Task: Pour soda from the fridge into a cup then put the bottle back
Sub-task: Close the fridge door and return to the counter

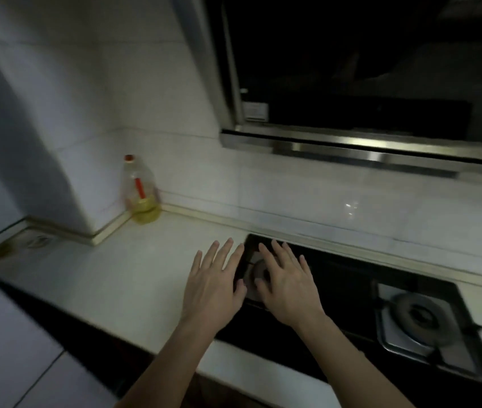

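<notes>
Both of my hands are stretched out flat, palms down, over a kitchen counter in dim light. My left hand (214, 282) hovers above the white countertop (133, 266), fingers spread, holding nothing. My right hand (286, 285) is beside it over the left burner of the black gas hob (348, 293), fingers also spread and empty. No soda bottle, cup or fridge shows in this view.
A clear plastic oil bottle (141, 191) with a red cap and yellow oil stands in the back corner against the white tiled wall. A steel range hood (351, 142) hangs above the hob. A second burner (423, 319) sits at right.
</notes>
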The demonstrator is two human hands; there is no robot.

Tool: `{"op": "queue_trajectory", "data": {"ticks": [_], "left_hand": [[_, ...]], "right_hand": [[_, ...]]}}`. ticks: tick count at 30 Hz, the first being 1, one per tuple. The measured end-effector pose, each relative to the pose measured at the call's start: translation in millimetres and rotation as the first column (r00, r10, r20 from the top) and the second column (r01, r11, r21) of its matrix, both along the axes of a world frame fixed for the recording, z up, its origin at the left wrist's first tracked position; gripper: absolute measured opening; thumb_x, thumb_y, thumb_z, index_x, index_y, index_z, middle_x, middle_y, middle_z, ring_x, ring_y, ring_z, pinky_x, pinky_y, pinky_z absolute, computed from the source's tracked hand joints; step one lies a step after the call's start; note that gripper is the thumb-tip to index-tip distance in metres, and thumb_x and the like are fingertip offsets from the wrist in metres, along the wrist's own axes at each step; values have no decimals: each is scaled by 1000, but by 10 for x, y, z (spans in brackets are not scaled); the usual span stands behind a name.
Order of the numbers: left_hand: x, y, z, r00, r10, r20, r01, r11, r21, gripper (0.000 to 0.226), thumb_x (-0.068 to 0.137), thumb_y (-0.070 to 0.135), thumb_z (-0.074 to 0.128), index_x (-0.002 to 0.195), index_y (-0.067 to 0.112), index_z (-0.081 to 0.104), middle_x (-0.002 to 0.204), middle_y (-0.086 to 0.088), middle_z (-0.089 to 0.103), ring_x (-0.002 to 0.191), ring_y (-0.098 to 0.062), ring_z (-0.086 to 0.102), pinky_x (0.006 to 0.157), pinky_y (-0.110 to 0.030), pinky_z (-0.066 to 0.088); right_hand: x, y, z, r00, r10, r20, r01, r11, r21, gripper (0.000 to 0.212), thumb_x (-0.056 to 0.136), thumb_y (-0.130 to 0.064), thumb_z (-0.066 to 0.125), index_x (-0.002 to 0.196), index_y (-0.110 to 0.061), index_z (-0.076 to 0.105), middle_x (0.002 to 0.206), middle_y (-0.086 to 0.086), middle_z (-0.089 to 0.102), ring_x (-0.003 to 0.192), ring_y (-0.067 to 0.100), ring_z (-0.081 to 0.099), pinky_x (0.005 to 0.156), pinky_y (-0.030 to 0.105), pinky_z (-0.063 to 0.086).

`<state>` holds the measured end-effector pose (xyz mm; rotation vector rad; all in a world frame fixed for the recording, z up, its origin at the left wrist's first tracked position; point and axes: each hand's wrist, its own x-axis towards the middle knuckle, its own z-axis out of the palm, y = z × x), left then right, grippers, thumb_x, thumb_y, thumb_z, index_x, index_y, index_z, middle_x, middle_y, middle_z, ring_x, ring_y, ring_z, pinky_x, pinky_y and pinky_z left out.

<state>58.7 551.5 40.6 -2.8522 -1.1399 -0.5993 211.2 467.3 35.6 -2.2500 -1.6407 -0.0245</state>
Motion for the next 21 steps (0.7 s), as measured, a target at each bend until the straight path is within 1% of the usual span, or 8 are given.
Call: {"op": "queue_trajectory", "data": {"ticks": [2,5,10,13,16,17,21], "left_hand": [[279,-29,-55,996,-90,4,90,995,-34,66,86,40,50,150,27,39,156,1,40,143,-25,37,117,-47,28],[648,-121,-163,970,-241,8,241,968,-65,66,86,40,52,150,27,39,156,2,40,143,-24,37,117,-47,29],[1097,-397,-342,890,-454,36,455,881,-128,66,87,41,54,150,29,38,155,3,41,143,-22,37,117,-47,32],[1277,-637,-434,812,-583,31,581,801,-145,66,91,43,53,152,29,33,158,3,36,146,-21,32,119,-46,27],[1396,-943,-527,717,-696,25,688,702,-185,65,95,45,48,155,30,26,161,6,28,150,-19,23,122,-44,20],[1428,-1057,-550,682,-731,19,720,666,-196,65,95,44,49,154,30,27,161,5,29,149,-19,24,121,-45,21],[1550,-1589,-631,514,-857,37,842,496,-212,63,89,40,57,149,25,41,152,0,45,141,-22,40,114,-48,35]], "right_hand": [[183,-202,-39,993,-115,-21,115,993,-8,70,97,-47,44,156,-29,11,164,5,13,152,23,7,121,47,9],[372,-512,-114,960,-278,-35,277,961,-13,68,97,-46,43,156,-29,13,164,4,17,151,22,10,121,48,12],[448,-1086,-228,846,-530,-61,528,848,-56,69,96,-46,46,156,-27,17,163,4,20,151,23,13,121,47,15],[383,-1438,-317,746,-663,-61,659,749,-66,69,95,-46,48,155,-27,20,162,4,25,150,23,16,121,47,18],[249,-1813,-396,633,-770,-80,764,638,-92,69,96,-47,47,156,-28,18,162,2,22,151,22,14,121,48,16],[192,-1942,-411,589,-803,-85,798,595,-96,68,97,-47,46,156,-29,17,163,1,21,151,22,12,121,47,16],[-100,-2527,-460,382,-918,-108,912,393,-117,68,97,-45,46,156,-29,16,163,1,18,151,21,10,120,45,13]]}}
